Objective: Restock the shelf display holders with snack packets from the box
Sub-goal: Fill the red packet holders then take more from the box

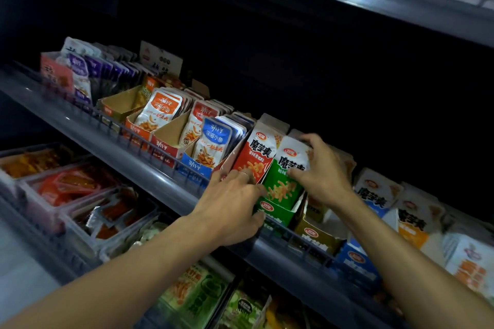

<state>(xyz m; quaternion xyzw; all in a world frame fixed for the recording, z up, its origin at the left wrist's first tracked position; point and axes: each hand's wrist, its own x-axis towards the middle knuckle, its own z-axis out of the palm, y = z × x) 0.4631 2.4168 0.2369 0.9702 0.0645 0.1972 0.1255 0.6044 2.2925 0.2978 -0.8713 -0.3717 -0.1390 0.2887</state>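
A green and white snack packet [284, 176] stands upright in a green cardboard display holder [275, 212] on the middle shelf. My right hand [323, 171] grips the packet's right side and top, thumb on its front. My left hand [232, 203] holds the holder's left front corner, fingers lying against the red packet [254, 155] in the holder beside it. The supply box is out of view.
Left along the shelf [149, 168] stand blue [211, 141], red and orange fish-snack holders behind a wire rail. Brown, blue [357, 262] and orange [411, 222] holders follow on the right. Trays of red packets [69, 184] fill the shelf below. Another shelf edge [374, 0] hangs overhead.
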